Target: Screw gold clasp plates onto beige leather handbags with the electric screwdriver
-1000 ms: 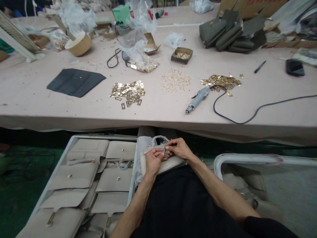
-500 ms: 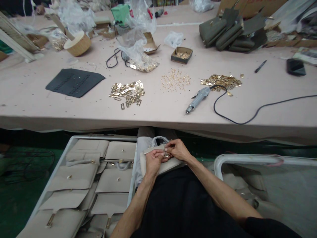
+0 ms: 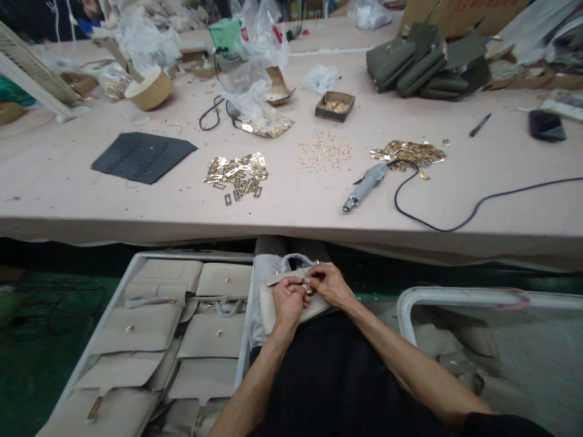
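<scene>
A light beige handbag rests on my lap, its handle wrapped in clear plastic at the far side. My left hand is closed at the front flap, fingertips bent in around a small metal clasp. From the other side my right hand pinches at the same clasp and the flap's edge. The fingers cover most of the clasp, so how it sits on the flap is hidden.
Left of me, a white-framed tray holds several beige handbags; another bin is at right. On the table lie a grey electric screwdriver, gold plates, screws, more gold fittings and dark green bags.
My fingers have shifted slightly around the clasp, which shows tilted and more covered now. The whole view has moved a little; the table things lie as before.
</scene>
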{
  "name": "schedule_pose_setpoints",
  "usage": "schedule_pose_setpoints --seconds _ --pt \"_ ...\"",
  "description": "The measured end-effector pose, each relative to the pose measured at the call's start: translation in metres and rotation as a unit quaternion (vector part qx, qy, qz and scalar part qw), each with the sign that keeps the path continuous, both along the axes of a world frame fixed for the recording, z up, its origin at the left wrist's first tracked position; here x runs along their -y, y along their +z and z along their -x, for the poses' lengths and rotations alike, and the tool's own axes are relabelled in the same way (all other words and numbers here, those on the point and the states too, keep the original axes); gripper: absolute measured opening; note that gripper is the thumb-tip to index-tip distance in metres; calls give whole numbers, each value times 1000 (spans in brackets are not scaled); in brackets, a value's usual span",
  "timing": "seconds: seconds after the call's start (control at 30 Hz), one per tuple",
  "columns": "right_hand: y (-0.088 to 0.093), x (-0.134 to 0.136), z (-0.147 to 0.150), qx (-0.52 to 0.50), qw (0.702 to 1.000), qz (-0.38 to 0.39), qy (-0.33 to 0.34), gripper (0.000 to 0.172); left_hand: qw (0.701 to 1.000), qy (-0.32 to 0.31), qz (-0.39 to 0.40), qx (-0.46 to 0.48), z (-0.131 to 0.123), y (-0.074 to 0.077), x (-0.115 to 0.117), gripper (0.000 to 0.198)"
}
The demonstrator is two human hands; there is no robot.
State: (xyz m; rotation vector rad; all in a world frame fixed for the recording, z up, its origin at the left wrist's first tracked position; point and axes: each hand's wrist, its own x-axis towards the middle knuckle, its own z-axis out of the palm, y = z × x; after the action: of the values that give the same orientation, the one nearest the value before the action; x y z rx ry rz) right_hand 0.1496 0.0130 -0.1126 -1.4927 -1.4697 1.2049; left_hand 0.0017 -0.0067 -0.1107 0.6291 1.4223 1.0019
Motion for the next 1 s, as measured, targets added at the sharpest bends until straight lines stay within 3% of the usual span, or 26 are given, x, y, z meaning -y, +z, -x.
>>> schedule_pose_setpoints --seconds 0.1,0.2,0.4,0.63,0.8,1.0 --pt "14 6 -7 40 991 -106 64 12 1000 13 -1 6 0 2 -1 32" --pt "20 12 -12 72 975 -161 134 24 1000 14 7 24 1 4 -3 30" --pt "11 9 -14 147 954 -210 154 27 999 -11 8 33 -1 11 -11 29" --pt "21 -10 -22 84 970 -168 153 24 994 -15 -84 -71 3 23 1 29" --pt "38 -15 -24 40 975 -132 174 28 985 -130 -95 -71 2 25 -1 43" --pt "39 -12 -22 56 982 -100 149 25 988 -95 -95 -77 -1 22 -9 38"
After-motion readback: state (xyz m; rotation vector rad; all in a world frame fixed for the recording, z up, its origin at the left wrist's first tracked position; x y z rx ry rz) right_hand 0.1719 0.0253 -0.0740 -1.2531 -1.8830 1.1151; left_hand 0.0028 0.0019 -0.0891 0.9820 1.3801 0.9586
